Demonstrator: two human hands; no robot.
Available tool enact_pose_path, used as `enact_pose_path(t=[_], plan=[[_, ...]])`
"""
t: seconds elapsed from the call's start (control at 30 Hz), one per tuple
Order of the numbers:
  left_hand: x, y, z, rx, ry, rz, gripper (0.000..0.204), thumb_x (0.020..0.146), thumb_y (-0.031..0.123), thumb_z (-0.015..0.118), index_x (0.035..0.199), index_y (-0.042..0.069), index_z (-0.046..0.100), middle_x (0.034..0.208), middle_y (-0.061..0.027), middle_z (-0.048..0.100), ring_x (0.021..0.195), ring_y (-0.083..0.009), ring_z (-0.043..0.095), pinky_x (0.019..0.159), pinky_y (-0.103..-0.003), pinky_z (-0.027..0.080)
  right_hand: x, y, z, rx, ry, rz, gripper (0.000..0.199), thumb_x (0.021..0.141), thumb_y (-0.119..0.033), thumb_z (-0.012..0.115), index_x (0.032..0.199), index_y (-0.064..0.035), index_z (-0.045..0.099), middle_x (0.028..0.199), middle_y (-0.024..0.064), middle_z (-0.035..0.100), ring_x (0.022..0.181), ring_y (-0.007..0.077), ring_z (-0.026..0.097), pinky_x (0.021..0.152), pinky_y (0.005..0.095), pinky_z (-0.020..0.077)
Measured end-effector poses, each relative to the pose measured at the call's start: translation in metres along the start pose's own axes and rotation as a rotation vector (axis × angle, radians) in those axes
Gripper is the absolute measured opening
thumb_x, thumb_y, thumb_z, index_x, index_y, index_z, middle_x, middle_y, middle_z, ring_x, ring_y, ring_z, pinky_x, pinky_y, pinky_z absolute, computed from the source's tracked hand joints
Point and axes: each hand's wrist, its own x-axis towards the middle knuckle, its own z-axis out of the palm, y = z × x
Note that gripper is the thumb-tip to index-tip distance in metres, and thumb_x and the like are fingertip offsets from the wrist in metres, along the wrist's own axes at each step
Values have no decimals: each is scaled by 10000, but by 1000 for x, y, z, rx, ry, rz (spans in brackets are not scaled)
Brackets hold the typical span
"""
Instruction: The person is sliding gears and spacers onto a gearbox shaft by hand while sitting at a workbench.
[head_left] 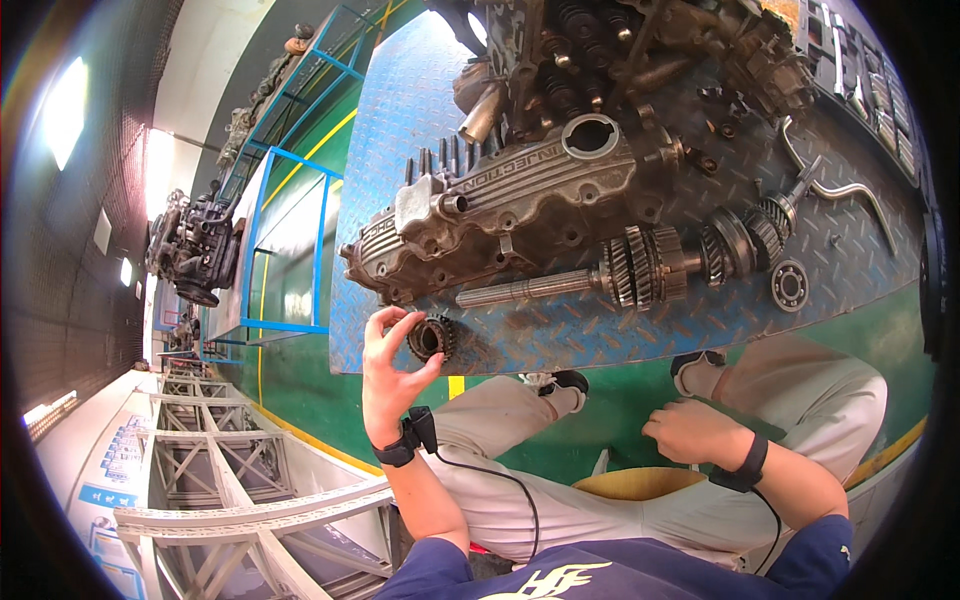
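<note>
The left hand point(388, 372) pinches one small, dark, toothed gear point(431, 338) at the near left edge of the blue bumpy metal table point(400, 130). The right hand point(690, 432) rests curled on the knee, holding nothing. One long gear shaft point(600, 275) and one grey engine cover point(510, 205) lie farther back. The floor is green.

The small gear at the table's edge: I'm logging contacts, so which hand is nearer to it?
Left. The left hand has its fingers around the small gear at the edge of the blue table. The right hand rests on the person's thigh, well away from it.
</note>
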Motion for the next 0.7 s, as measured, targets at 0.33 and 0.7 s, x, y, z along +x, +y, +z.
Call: enact_pose_path(t=[0.33, 0.7], plan=[[0, 7, 3, -64, 96, -78, 575, 714, 21, 817, 1282, -7, 730, 1298, -152, 686, 1056, -290, 713, 950, -391, 576, 1, -2, 3, 27, -7, -6, 138, 868, -122, 663, 965, -41, 719, 961, 133, 735, 937, 356, 734, 851, 482, 578], [24, 32, 26, -122, 66, 66, 567, 742, -18, 779, 1299, 1, 678, 1343, -188, 724, 1263, -393, 696, 1101, -445, 551, 0, -2, 2, 12, 32, -15, 139, 859, -111, 662, 958, -36, 725, 960, 132, 743, 937, 356, 737, 852, 471, 587]])
